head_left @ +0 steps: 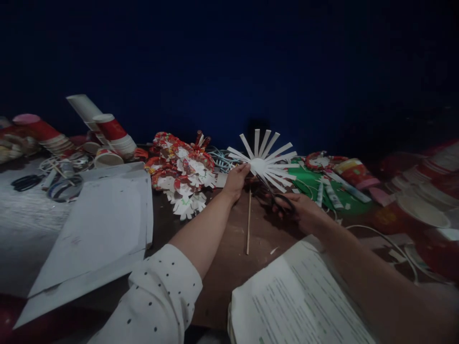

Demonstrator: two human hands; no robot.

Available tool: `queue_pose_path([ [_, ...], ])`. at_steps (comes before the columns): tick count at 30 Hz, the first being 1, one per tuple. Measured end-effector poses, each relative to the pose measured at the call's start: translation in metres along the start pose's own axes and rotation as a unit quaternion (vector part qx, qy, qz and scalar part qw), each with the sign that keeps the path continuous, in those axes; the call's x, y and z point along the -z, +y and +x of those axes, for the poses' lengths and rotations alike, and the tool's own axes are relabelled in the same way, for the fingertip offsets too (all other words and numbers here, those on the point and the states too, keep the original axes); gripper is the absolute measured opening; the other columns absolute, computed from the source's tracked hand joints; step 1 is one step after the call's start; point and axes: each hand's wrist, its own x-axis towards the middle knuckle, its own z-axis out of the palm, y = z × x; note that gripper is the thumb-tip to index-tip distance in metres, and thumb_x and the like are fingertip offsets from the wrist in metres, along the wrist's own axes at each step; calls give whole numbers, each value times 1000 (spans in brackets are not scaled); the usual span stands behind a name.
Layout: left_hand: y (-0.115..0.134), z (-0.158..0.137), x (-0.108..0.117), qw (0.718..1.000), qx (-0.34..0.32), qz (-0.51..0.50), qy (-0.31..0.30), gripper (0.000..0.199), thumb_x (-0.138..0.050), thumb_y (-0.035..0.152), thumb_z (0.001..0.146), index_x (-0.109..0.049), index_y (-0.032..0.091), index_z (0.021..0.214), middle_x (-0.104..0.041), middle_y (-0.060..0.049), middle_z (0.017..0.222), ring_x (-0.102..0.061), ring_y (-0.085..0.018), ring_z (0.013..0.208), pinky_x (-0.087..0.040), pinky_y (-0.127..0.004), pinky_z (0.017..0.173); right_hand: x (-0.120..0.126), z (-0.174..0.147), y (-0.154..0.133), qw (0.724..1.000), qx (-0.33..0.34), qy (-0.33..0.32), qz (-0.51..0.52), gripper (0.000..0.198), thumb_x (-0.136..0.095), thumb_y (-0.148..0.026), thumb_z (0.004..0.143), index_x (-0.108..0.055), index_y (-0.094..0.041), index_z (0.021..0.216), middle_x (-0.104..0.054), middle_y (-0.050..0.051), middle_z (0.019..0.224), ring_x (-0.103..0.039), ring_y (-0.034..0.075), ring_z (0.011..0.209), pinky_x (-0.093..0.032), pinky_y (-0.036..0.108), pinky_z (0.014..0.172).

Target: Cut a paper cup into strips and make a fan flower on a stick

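My left hand [235, 182] pinches the left side of a white paper cup [257, 166] cut into strips that fan out like rays around its round base. In my right hand [299, 210] is a pair of dark-handled scissors [285, 203], its blades reaching up to the lower strips of the cup. Whether the blades are apart or closed I cannot tell. Below the cup, a thin wooden stick [248, 224] lies on the brown table [222, 248].
White sheets [107, 220] lie at the left. Stacked red and white paper cups [111, 131] stand behind them. Red and white paper decorations [182, 167] are heaped at centre left. A green sheet [310, 184] with tubes lies right, and a printed paper [294, 296] is in front.
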Motion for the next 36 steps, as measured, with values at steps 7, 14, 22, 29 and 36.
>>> queue_pose_path([
  [7, -4, 5, 3, 1000, -8, -12, -2, 18, -70, 30, 75, -67, 14, 80, -59, 2, 64, -53, -8, 58, -43, -18, 53, -1, -2, 0, 1000, 12, 10, -14, 50, -80, -44, 62, -72, -17, 102, -67, 3, 69, -53, 8, 51, -25, 16, 35],
  [14, -3, 5, 4, 999, -3, -35, -2, 19, -71, 30, 74, -67, 13, 82, -62, 1, 66, -55, -9, 58, -45, -20, 56, 4, 1, 4, 1000, 9, 9, 9, 49, -82, -43, 60, -73, -15, 100, -67, 4, 70, -52, 8, 50, -30, 16, 37],
  [22, -1, 4, 3, 999, 10, -38, -10, 12, -66, 26, 78, -67, 14, 80, -64, 1, 67, -57, -10, 60, -51, -26, 69, 2, 0, 2, 1000, 19, 21, 0, 34, -83, -42, 57, -70, -14, 72, -64, 3, 65, -50, 8, 50, -35, 17, 40],
  [29, -2, 5, 4, 999, 2, -41, -20, 10, -66, 22, 78, -68, 13, 79, -64, 1, 66, -55, -9, 60, -51, -24, 65, 4, -1, 4, 1000, 16, 20, -12, 30, -84, -38, 56, -70, -16, 71, -65, 1, 65, -52, 9, 49, -41, 19, 44],
  [36, 0, 4, 4, 1000, 3, -31, 7, 8, -64, 21, 79, -64, 14, 75, -58, 3, 59, -53, -7, 55, -43, -17, 53, -1, -2, 1, 1000, -4, 9, 6, 44, -83, -40, 60, -74, -17, 96, -66, 1, 67, -53, 8, 51, -38, 18, 43],
])
